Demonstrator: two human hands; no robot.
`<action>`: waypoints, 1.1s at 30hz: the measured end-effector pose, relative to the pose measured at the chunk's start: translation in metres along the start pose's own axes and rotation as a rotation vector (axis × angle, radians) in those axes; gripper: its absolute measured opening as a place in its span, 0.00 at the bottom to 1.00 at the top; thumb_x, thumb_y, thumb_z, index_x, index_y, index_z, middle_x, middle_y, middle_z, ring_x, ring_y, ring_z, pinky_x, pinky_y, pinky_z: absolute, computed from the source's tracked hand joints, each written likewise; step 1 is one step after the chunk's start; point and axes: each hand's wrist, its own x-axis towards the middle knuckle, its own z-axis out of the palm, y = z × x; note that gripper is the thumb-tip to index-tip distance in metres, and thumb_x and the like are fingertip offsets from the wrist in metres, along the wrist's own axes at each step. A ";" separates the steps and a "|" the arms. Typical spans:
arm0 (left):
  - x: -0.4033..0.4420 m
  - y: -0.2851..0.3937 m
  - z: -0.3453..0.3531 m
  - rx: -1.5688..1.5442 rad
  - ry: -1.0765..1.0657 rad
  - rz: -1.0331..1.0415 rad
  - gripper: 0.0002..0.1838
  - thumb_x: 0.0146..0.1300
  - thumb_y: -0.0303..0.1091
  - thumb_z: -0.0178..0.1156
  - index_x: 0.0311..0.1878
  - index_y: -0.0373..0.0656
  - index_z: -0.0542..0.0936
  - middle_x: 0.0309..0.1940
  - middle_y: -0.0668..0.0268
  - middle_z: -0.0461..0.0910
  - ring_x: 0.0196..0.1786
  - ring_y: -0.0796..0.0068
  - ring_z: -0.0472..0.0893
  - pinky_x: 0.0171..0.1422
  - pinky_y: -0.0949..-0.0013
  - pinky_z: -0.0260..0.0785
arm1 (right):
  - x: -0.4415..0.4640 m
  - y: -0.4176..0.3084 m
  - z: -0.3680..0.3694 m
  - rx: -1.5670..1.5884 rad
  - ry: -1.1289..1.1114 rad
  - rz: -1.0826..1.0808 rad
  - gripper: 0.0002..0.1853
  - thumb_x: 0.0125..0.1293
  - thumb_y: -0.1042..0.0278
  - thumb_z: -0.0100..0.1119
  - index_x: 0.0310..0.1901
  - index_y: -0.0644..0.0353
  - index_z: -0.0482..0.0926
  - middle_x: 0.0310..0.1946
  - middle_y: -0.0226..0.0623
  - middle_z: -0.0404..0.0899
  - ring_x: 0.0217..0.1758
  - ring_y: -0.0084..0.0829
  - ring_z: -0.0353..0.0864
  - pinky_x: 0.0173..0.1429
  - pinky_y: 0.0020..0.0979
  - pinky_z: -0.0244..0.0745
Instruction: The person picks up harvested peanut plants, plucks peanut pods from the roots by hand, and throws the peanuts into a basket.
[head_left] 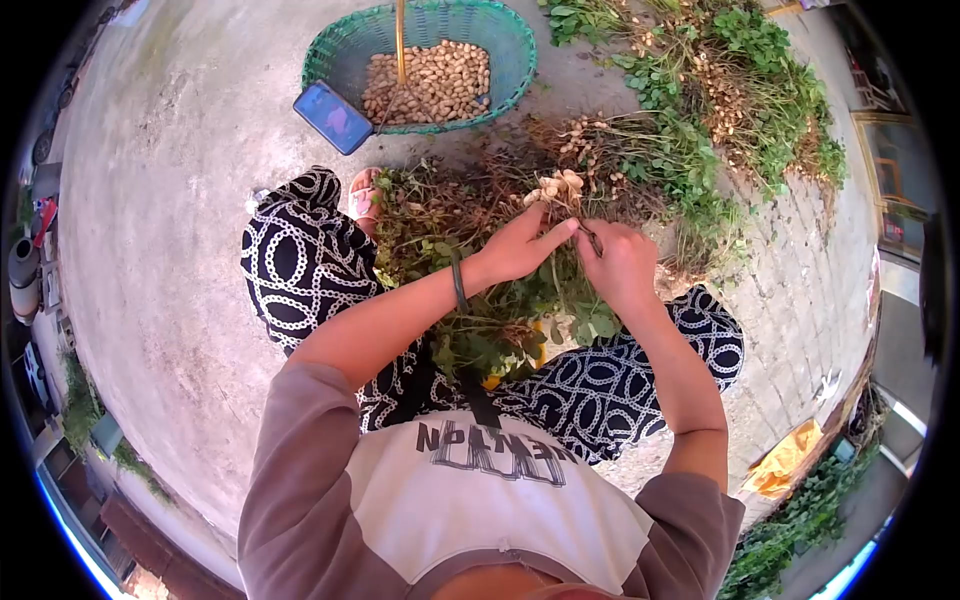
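In front of my knees, my left hand (522, 243) is closed around the lower side of a cluster of peanuts (558, 188) with pale pods. Just right of it, my right hand (618, 262) is closed on the dark stems of the same peanut plant (560, 280), whose green leaves hang down between my forearms. The two hands are close together, with the left thumb reaching toward the right fingers. Beyond them stands a green woven basket (518, 60) with loose peanuts (440, 82) inside.
A phone (333, 118) rests against the basket's near left rim. Uprooted peanut plants (740, 90) are heaped at the upper right, and more stems and leaves (420, 215) lie near my foot. An orange-yellow sheet (783, 460) lies at the lower right.
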 end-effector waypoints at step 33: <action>-0.004 0.043 -0.027 -0.430 -0.038 -0.166 0.19 0.68 0.30 0.61 0.60 0.34 0.75 0.51 0.63 0.81 0.52 0.75 0.80 0.60 0.69 0.72 | 0.022 0.018 -0.015 0.988 -0.171 0.209 0.13 0.63 0.69 0.68 0.47 0.62 0.79 0.31 0.28 0.80 0.30 0.16 0.77 0.35 0.23 0.73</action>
